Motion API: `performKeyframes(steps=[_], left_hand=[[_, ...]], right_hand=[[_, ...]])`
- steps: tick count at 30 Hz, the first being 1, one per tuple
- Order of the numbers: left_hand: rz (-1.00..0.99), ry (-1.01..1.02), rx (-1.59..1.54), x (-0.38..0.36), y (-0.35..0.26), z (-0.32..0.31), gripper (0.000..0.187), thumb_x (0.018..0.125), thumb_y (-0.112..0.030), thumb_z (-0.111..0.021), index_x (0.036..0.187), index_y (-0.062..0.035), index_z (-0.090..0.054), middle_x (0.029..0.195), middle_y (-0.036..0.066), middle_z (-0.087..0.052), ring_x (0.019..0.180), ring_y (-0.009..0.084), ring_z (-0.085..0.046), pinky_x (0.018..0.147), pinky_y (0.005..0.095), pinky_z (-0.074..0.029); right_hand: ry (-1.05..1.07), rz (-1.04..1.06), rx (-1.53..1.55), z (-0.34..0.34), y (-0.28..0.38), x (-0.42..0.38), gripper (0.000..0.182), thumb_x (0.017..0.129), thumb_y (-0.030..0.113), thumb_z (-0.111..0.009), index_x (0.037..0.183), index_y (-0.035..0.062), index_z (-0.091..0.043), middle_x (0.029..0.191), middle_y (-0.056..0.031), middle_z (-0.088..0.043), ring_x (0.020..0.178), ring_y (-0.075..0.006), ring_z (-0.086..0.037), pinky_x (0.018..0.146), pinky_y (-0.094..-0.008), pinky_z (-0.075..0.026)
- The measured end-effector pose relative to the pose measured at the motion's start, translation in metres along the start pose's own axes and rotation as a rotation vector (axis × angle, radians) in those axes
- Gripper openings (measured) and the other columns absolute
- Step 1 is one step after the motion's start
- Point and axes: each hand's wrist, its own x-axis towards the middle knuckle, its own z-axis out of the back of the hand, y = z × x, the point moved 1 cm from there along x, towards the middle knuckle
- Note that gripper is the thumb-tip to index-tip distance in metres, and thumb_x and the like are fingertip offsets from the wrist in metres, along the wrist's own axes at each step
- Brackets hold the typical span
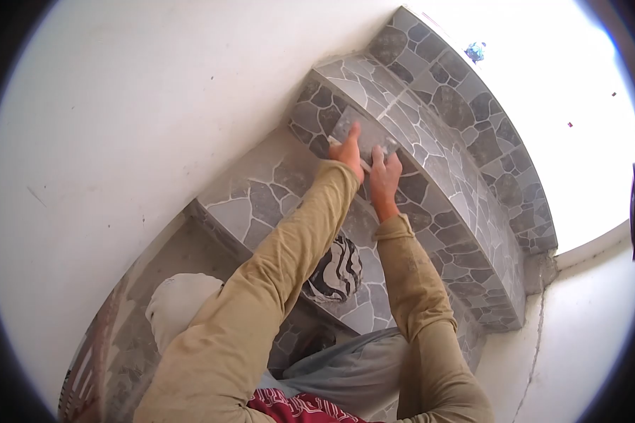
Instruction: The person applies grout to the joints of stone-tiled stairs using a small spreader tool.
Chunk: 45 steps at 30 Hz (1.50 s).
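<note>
A flat, grey rectangular plate, probably a trowel or float, is tilted against the stone-patterned riser of a tiled step. A pale bar, perhaps its handle, runs along its lower side. My left hand is closed around the left part of this bar, thumb stretched up over the plate. At the right end, my right hand grips the same tool, fingers bent at its lower right edge. Whitish smears mark the plate's right corner and my right fingertips. My palms hide part of the bar.
Tiled steps with pale joints rise toward the upper right. A white wall borders them on the left. Below my forearms stands a round black-and-white striped object. A white rounded thing lies beside my left sleeve.
</note>
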Motion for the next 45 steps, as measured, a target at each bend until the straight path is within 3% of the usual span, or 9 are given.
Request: performKeyframes(steps=[5,9,15,18,21,23,29,30,45], left_hand=[[-0.098,-0.028,0.029,0.018,0.006,0.0,0.048,0.085,-0.024,-0.075,0.119,0.004,-0.056,0.116,0.015,-0.062,0.1,0.0279,-0.063,0.085,0.041,-0.052],[0.114,0.122,-0.074,-0.001,-0.017,-0.003,0.053,0.082,-0.025,-0.077,0.118,0.0065,-0.054,0.114,0.015,-0.061,0.096,0.0266,-0.063,0.08,0.0403,-0.053],[0.049,0.038,-0.076,0.014,-0.009,-0.003,0.039,0.087,-0.025,-0.073,0.113,-0.0001,-0.059,0.106,0.014,-0.065,0.092,0.0304,-0.065,0.082,0.0455,-0.054],[0.165,0.196,-0.14,0.027,-0.018,-0.002,0.04,0.089,-0.03,-0.07,0.116,-0.0023,-0.059,0.108,0.013,-0.065,0.095,0.0303,-0.065,0.084,0.0459,-0.053],[0.226,0.236,-0.209,0.008,-0.01,-0.002,0.04,0.09,-0.031,-0.069,0.117,-0.0028,-0.058,0.109,0.013,-0.065,0.095,0.0304,-0.065,0.084,0.0459,-0.053],[0.198,0.116,-0.09,0.0,-0.007,-0.003,0.042,0.089,-0.03,-0.069,0.119,-0.0028,-0.056,0.11,0.012,-0.065,0.097,0.0301,-0.065,0.085,0.0459,-0.052],[0.169,0.13,-0.102,-0.006,-0.033,-0.008,0.061,0.083,-0.028,-0.076,0.125,0.0065,-0.049,0.118,0.016,-0.06,0.101,0.0285,-0.062,0.083,0.0466,-0.052],[0.209,-0.001,-0.085,-0.011,-0.029,-0.01,0.044,0.085,-0.021,-0.074,0.118,0.0005,-0.057,0.114,0.015,-0.063,0.096,0.0298,-0.065,0.082,0.0454,-0.054],[0.079,0.061,-0.13,0.005,-0.029,-0.012,0.045,0.084,-0.018,-0.074,0.118,0.0038,-0.055,0.112,0.015,-0.063,0.095,0.0288,-0.065,0.081,0.0429,-0.055]], right_hand=[[-0.025,0.088,-0.007,-0.005,-0.004,0.005,0.031,0.094,0.025,-0.061,0.084,-0.0042,-0.059,0.071,-0.0034,-0.058,0.068,-0.0115,-0.049,0.062,-0.0326,-0.041],[0.075,-0.05,-0.199,-0.004,-0.002,0.009,0.03,0.095,0.023,-0.06,0.087,-0.0062,-0.061,0.073,-0.0062,-0.061,0.07,-0.0125,-0.051,0.064,-0.0334,-0.043],[-0.05,0.089,0.031,-0.014,0.003,0.01,0.035,0.093,0.026,-0.062,0.081,-0.0066,-0.057,0.069,-0.0065,-0.056,0.068,-0.0118,-0.046,0.061,-0.0334,-0.04],[0.083,-0.044,-0.286,-0.008,0.014,0.016,0.031,0.093,0.023,-0.061,0.088,-0.0075,-0.061,0.075,-0.0092,-0.061,0.071,-0.0133,-0.051,0.065,-0.0332,-0.043],[0.031,-0.058,-0.272,-0.008,0.014,0.01,0.027,0.093,0.021,-0.06,0.102,-0.0049,-0.064,0.085,-0.0175,-0.069,0.072,-0.0244,-0.062,0.072,-0.0381,-0.048],[-0.099,0.134,-0.06,-0.008,-0.006,0.011,0.027,0.093,0.02,-0.06,0.099,-0.0053,-0.064,0.081,-0.017,-0.068,0.07,-0.0236,-0.061,0.07,-0.0382,-0.047],[0.058,0.041,-0.12,-0.007,0.019,0.013,0.026,0.093,0.02,-0.059,0.096,-0.0061,-0.064,0.08,-0.0189,-0.067,0.069,-0.0239,-0.059,0.069,-0.0392,-0.046],[0.0,0.05,-0.228,-0.005,0.009,0.009,0.026,0.093,0.02,-0.059,0.096,-0.0061,-0.063,0.081,-0.0192,-0.068,0.07,-0.0238,-0.059,0.07,-0.0386,-0.046],[-0.034,0.106,-0.193,-0.016,0.012,0.011,0.026,0.093,0.019,-0.058,0.104,-0.0043,-0.063,0.09,-0.0192,-0.069,0.081,-0.0286,-0.065,0.076,-0.0393,-0.047]])
